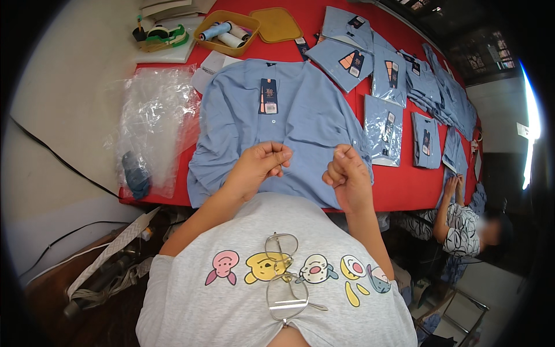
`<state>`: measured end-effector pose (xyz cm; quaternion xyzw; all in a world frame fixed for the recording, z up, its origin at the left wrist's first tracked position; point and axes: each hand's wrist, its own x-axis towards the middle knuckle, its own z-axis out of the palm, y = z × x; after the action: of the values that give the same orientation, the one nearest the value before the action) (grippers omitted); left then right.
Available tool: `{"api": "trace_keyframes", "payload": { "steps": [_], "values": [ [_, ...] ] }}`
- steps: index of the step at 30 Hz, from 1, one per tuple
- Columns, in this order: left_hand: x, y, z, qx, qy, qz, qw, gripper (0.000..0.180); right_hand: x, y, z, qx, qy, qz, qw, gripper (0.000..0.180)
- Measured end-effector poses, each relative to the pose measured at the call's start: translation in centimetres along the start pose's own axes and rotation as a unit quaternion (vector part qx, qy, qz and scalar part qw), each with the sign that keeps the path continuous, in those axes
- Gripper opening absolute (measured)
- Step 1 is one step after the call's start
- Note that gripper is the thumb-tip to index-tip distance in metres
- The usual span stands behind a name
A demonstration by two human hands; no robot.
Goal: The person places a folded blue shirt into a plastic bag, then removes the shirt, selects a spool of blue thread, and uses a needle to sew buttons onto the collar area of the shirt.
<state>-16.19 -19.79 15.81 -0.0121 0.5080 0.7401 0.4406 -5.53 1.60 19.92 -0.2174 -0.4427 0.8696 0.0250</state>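
Observation:
A light blue shirt (315,104) lies spread on the red table, its collar at the far side. On its front rests a dark swing tag (269,95) with a peach strip and a white label. Above the near part of the shirt, my left hand (263,163) is closed in a pinch, thumb against fingers. To its right, my right hand (348,172) is raised with fingers curled and thumb and forefinger pressed together. Whatever either pinch holds is too small to make out. The hands are apart from each other.
Clear plastic bags (156,110) lie at the left. At the back stand a yellow box (250,49) of thread spools and a green tape dispenser (167,39). Folded, bagged blue shirts (383,130) cover the right side. A co-worker (459,228) handles a garment at far right.

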Motion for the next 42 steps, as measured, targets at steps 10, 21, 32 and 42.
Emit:
{"api": "trace_keyframes", "payload": {
  "steps": [10,21,32,42],
  "values": [
    [1.0,-0.5,2.2,0.038,-0.023,0.145,0.988,0.021,0.6,2.7,3.6,-0.126,0.066,0.02,0.99,0.012],
    [1.3,-0.3,2.4,0.03,-0.051,0.113,0.992,0.022,1.1,2.4,2.5,-0.118,0.072,0.006,0.99,0.02],
    [0.7,0.3,2.2,0.134,-0.033,0.101,0.985,0.024,1.2,2.0,2.2,-0.095,0.067,0.04,0.992,0.017],
    [0.6,1.2,2.8,0.074,-0.064,0.025,0.995,0.029,1.0,1.4,1.2,-0.084,0.068,0.042,0.993,0.013]
  ]
}}
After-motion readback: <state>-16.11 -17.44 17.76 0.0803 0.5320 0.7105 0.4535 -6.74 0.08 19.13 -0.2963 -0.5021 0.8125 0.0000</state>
